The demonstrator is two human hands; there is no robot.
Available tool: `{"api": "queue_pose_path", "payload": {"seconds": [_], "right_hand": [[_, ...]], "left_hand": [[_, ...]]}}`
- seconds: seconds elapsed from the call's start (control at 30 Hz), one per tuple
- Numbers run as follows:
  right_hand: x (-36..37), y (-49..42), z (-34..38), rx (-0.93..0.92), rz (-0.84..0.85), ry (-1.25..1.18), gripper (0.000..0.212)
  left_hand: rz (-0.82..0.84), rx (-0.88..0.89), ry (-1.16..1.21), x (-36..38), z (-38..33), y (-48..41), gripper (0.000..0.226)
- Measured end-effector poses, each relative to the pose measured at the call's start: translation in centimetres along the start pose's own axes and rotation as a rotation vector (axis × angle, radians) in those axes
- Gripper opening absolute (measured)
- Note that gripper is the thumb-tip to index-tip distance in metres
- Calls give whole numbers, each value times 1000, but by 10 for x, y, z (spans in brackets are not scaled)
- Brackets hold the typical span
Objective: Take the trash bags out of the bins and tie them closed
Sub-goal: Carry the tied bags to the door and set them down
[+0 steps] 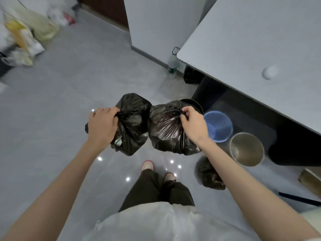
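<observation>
Torso in a pale top fills the bottom edge; below it, dark trousers and two pink-edged shoes (147,165) stand on the glossy grey floor (52,119), which reflects small ceiling-light spots.

Both forearms extend fwd. Left hand (102,124) is clenched on the gathered neck of the left trash bag (133,126), black, held clear of the floor; a bit of green-and-white packaging shows through near its lower left. Right hand (192,123) pinches the knotted neck of the right trash bag (168,129), also black, fingers curled around the knot. The two bags hang side by side, touching approx. at mid-height.

A third black bag (209,174) lies on the floor, below the right forearm, near the right shoe.

Bins sit in a row to the right, at the worktop edge: steel bin (246,150) nearest, no liner visible; blue mesh bin (218,126) next, likewise w/o liner; a dark bin (196,105) partly hidden behind the right bag, contents not discernible.

Grey worktop (251,49) spans the upper right, with a small white round obj. (270,73) on it. A clear plastic bottle (172,64) stands on the floor at the worktop corner. Far left: blurred pile of pale and yellow bags (26,32) against the wall.
</observation>
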State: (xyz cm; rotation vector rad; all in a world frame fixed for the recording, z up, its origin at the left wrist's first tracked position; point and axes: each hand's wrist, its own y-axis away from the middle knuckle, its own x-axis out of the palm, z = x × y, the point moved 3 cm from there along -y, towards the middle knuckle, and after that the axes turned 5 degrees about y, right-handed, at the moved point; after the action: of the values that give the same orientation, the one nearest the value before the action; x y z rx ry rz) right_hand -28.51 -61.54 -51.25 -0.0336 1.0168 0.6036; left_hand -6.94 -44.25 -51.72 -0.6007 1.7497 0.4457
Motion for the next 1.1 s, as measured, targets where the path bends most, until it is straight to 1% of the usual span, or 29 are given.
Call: {"api": "queue_pose_path", "payload": {"seconds": [0.13,0.27,0.4,0.53,0.67,0.9,1.1], "right_hand": [[-6,-7,42,-48,8,-24,28],[4,-24,84,-60,22,-38,27],[25,-51,130,-56,15,-30,27],[49,-83,177,-12,0,-24,28],[67,-113,224,20,-12,-36,28],[88,-172,289,72,-28,-97,27],[103,-245,325,117,-50,-122,30]], "left_hand": [[-14,-78,2,-35,23,-10,28],[-12,-106,1,-56,54,-29,28],[25,-67,-4,-67,101,-61,26],[59,-3,30,-77,153,-102,23],[71,27,12,-94,197,-148,24],[90,57,4,-115,251,-233,23],[92,62,8,-115,283,-326,23]]}}
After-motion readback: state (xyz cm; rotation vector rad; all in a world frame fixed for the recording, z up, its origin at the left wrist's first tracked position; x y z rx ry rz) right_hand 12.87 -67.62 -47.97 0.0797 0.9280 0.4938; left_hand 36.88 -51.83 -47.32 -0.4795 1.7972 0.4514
